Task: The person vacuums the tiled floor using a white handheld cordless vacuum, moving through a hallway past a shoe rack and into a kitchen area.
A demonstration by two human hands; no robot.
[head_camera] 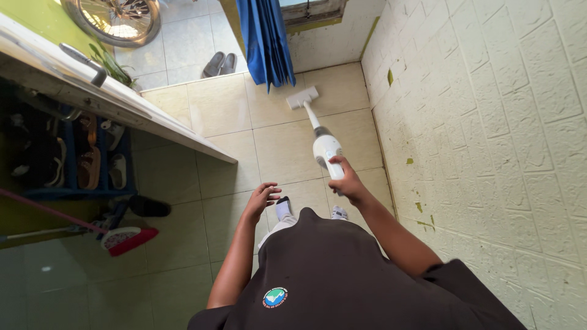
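A red broom lies on the left. The left hand hangs loose, fingers curled, holding nothing. The right hand grips the white vacuum, its head flat on the floor tiles by the blue curtain. Slow, straight pushes along the wall would work best.

Stick vacuum on a tiled floor, seen from above

The right hand grips the white stick vacuum, its head beside a blue curtain; the left hand hangs free, fingers loosely curled (a red broom lies left, near a shoe rack)
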